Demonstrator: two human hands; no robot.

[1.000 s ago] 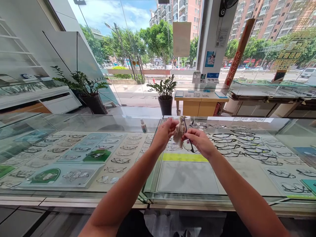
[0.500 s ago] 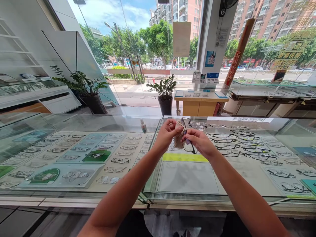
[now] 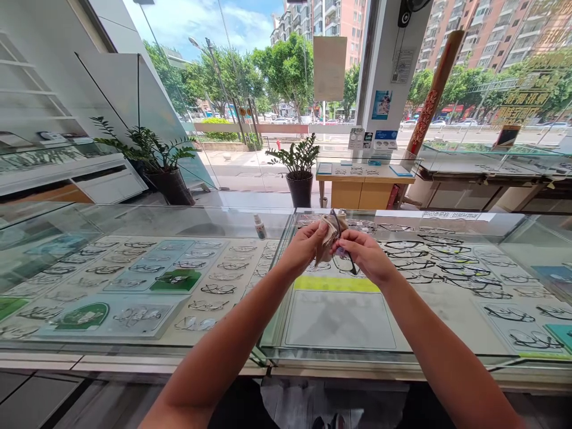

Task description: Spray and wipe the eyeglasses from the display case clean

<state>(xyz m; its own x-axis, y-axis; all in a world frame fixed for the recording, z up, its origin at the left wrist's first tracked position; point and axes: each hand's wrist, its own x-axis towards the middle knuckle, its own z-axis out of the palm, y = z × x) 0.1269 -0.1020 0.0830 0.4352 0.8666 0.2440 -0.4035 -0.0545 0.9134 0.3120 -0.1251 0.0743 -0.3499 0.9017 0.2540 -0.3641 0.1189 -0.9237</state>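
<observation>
Above the glass counter, my left hand (image 3: 306, 245) is closed on a beige cleaning cloth (image 3: 328, 235) with a jagged edge. Folds of the cloth lie against a pair of dark-framed eyeglasses (image 3: 351, 262), covering part of them. My right hand (image 3: 364, 253) pinches the glasses near the middle of the frame. One dark temple arm sticks up past the cloth, and the lower part of the frame hangs beneath my right fingers. The cloth and my fingers hide the upper lens.
A small spray bottle (image 3: 260, 227) stands on the counter to the left. Under the glass top of the display case (image 3: 339, 322) lie rows of eyeglasses (image 3: 406, 256). Past the counter are a potted plant (image 3: 299, 179) and a wooden display table (image 3: 357, 193).
The cloth has shifted in my left hand and now spreads higher behind the upright temple arm. My left fingers have curled down over it. My right hand keeps its pinch on the glasses.
</observation>
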